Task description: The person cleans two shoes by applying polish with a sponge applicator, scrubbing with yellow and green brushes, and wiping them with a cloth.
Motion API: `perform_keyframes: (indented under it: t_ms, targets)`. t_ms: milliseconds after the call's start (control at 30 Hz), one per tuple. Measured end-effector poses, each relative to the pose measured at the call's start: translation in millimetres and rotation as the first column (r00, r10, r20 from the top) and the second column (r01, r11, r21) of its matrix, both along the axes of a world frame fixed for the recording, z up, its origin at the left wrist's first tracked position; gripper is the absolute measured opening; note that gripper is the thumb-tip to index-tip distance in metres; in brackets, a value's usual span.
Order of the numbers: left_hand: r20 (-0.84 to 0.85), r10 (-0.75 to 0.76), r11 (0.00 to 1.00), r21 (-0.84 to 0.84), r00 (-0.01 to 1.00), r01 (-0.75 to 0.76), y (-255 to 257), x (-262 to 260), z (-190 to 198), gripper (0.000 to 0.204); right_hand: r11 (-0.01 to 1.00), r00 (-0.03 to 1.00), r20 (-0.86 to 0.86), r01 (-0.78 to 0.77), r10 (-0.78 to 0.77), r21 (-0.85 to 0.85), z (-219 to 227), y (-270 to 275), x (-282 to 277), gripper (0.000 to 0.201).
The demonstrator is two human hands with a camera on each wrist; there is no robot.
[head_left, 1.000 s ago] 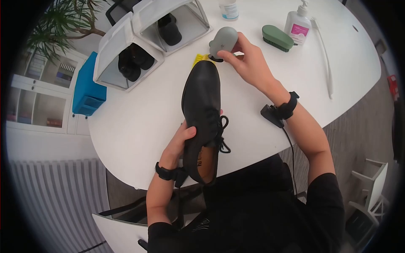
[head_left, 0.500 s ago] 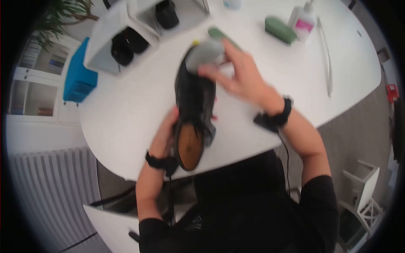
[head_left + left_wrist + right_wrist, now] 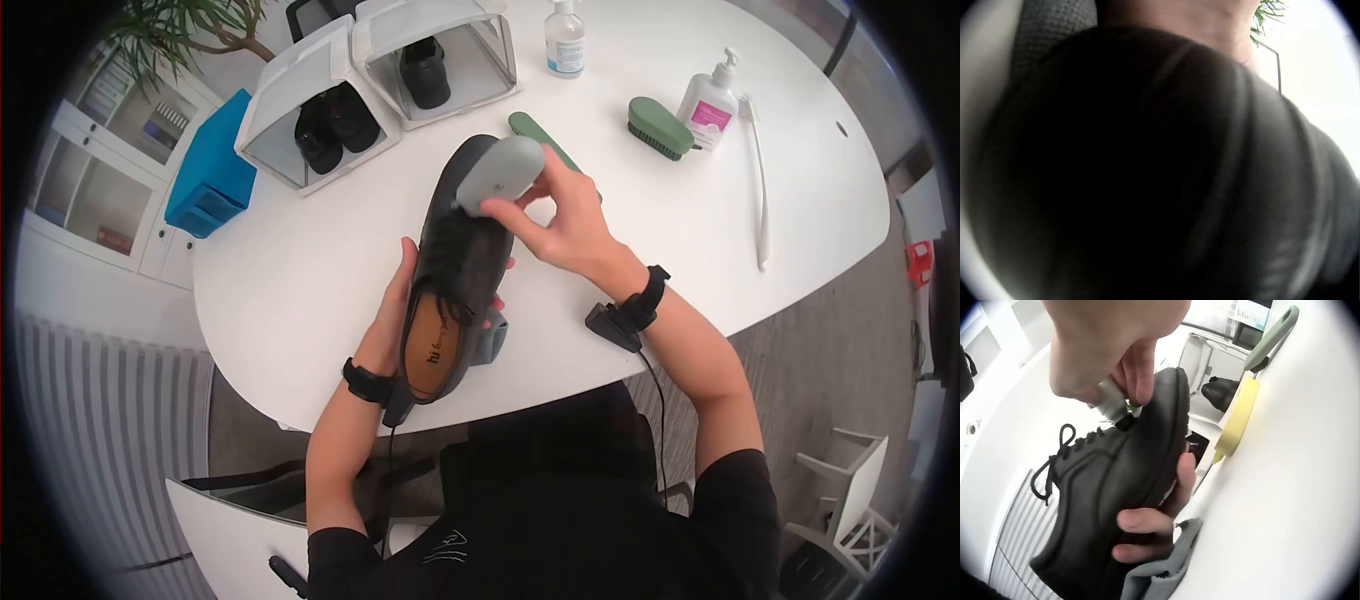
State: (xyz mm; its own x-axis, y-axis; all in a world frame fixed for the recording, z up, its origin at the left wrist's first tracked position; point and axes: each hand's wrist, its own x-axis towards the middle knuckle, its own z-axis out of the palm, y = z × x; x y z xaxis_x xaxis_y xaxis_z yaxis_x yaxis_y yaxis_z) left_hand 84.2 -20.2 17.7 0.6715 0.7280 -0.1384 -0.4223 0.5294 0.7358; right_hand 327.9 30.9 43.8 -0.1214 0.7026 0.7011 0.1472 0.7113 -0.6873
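A black lace-up shoe [image 3: 460,250] with a tan insole is tilted above the table, toe pointing away from the body. My left hand [image 3: 386,312] grips it from below, thumb along the left side and fingers curled round the other side. A rounded grey brush [image 3: 500,172] is held between thumb and fingers of my right hand [image 3: 575,222]. Its dark tip [image 3: 1125,420] is at the shoe's upper, just ahead of the laces, in the right wrist view. Beside the left fingers lies a grey cloth [image 3: 489,338]. The dark shoe nearly fills the left wrist view.
Two clear-fronted boxes [image 3: 322,68] with black shoes stand at the back left, by a blue bin [image 3: 208,165]. Further right are a long green-handled brush [image 3: 540,138], a green brush [image 3: 660,127], pump bottles [image 3: 708,108] and a white stick [image 3: 762,200]. A yellow block [image 3: 1239,417] lies near the shoe.
My right hand has brought the grey brush from beyond the toe back onto the shoe's upper. The shoe has tilted, and the grey cloth beside it has come into view.
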Motion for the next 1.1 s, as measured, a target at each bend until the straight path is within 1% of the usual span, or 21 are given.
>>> perform_keyframes:
  t_ms: [67, 100, 167, 200, 233, 300, 433, 467, 500, 567, 600, 667, 700, 767, 800, 833, 867, 900, 967, 1000, 1100]
  targets:
    - [0.168, -0.076, 0.991, -0.096, 0.983, 0.093, 7, -2, -9, 0.096, 0.991, 0.995, -0.014, 0.101, -0.1, 0.09, -6, 14, -2, 0.039]
    - [0.172, -0.08, 0.991, -0.095, 0.982, 0.098, 8, -1, -10, 0.096, 0.99, 0.994, -0.011, 0.105, -0.105, 0.092, -6, 22, 2, 0.039]
    - [0.137, -0.051, 0.99, -0.122, 0.989, 0.067, 8, 2, -8, 0.091, 0.954, 0.954, 0.069, 0.288, -0.293, 0.077, -4, 36, 10, 0.041]
    - [0.141, -0.049, 0.992, -0.11, 0.989, 0.065, 9, 3, -8, 0.091, 0.953, 0.953, 0.021, 0.302, -0.303, 0.023, -1, 45, 13, 0.045]
    - [0.129, -0.047, 0.995, -0.08, 0.991, 0.057, 10, 2, -9, 0.09, 0.955, 0.955, 0.018, 0.296, -0.297, 0.038, -1, 47, 17, 0.045]
    - [0.115, -0.039, 0.999, -0.034, 0.993, 0.043, 13, -2, -5, 0.089, 0.96, 0.956, -0.124, 0.253, -0.267, -0.118, -1, 46, 21, 0.047]
    - [0.082, 0.024, 0.999, -0.042, 0.996, -0.021, 10, 1, 0, 0.089, 0.978, 0.989, -0.033, 0.135, -0.142, -0.156, -3, 19, 8, 0.048]
    - [0.089, 0.046, 0.998, -0.047, 0.995, -0.042, 9, 2, 2, 0.088, 0.993, 0.995, -0.048, 0.086, -0.091, -0.082, -2, 11, 1, 0.048]
    - [0.089, 0.05, 0.998, -0.053, 0.995, -0.046, 7, 1, 3, 0.088, 0.993, 0.995, -0.047, 0.083, -0.087, -0.087, -4, 2, -3, 0.048]
    - [0.033, 0.13, 0.989, -0.074, 0.991, -0.128, 3, -1, 5, 0.087, 0.999, 0.993, 0.111, 0.05, -0.048, -0.014, -4, -12, -8, 0.046]
    - [0.032, 0.133, 0.988, -0.077, 0.991, -0.13, 5, -1, 3, 0.087, 0.996, 0.987, 0.137, 0.079, -0.083, 0.031, 3, -14, -6, 0.043]
    - [0.181, 0.002, 0.996, -0.086, 0.983, 0.014, 11, -3, -3, 0.086, 0.987, 0.984, 0.091, 0.149, -0.154, 0.053, -3, 7, -3, 0.043]
    - [0.174, -0.004, 0.996, -0.092, 0.985, 0.021, 11, -4, -6, 0.086, 0.972, 0.973, 0.046, 0.222, -0.226, 0.076, -5, 20, 0, 0.043]
    - [0.152, -0.007, 0.997, -0.069, 0.988, 0.018, 14, -3, -9, 0.086, 0.965, 0.968, -0.005, 0.25, -0.251, 0.073, -5, 37, 9, 0.044]
    - [0.148, -0.012, 0.998, -0.065, 0.989, 0.022, 15, -2, -8, 0.086, 0.966, 0.966, -0.027, 0.254, -0.255, -0.056, -5, 41, 13, 0.045]
    - [0.232, -0.029, 0.994, -0.097, 0.972, 0.053, 15, -1, -7, 0.086, 0.952, 0.965, -0.049, 0.246, -0.259, -0.183, -5, 44, 16, 0.046]
    - [0.314, -0.041, 0.988, -0.128, 0.948, 0.085, 14, -2, -7, 0.086, 0.95, 0.969, -0.075, 0.214, -0.236, -0.226, -8, 46, 17, 0.048]
    - [0.312, -0.041, 0.988, -0.128, 0.949, 0.084, 16, -2, -8, 0.086, 0.951, 0.969, -0.077, 0.213, -0.236, -0.226, -5, 44, 16, 0.048]
    - [0.394, -0.078, 0.987, -0.101, 0.916, 0.128, 19, -2, -11, 0.086, 0.946, 0.968, -0.207, 0.072, -0.142, -0.315, -3, 35, 16, 0.05]
    - [0.424, -0.087, 0.986, -0.094, 0.901, 0.14, 18, 0, -9, 0.086, 0.945, 0.97, -0.201, 0.068, -0.138, -0.32, -5, 33, 15, 0.05]
    - [0.334, 0.004, 0.976, -0.207, 0.943, 0.069, 10, -4, 7, 0.077, 0.977, 0.982, -0.168, 0.053, -0.088, -0.207, -9, 20, 6, 0.05]
